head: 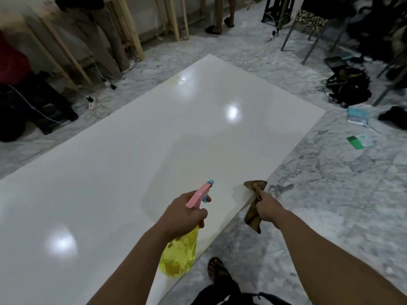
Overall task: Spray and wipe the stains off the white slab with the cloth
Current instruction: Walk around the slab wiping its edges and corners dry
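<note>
White slab (136,155) lies flat on marble floor (319,194), cables (99,108) and bags (348,86) around it, none on it. Faint yellowish stain (176,79) near far corner. Left hand (185,213) closed round yellow spray bottle (179,254), nozzle over slab. Right hand (267,208) fisted on brown cloth (254,203) at slab's right edge.

The slab (136,150) is glossy white with bright light spots and a faint yellowish patch near its far end. The spray bottle (179,254) is clear yellow with a pink head and a blue nozzle and trigger. The cloth (253,208) is brown. The floor (319,194) is grey-and-white marbled. A green-and-white packet (359,142) lies on it.
</note>
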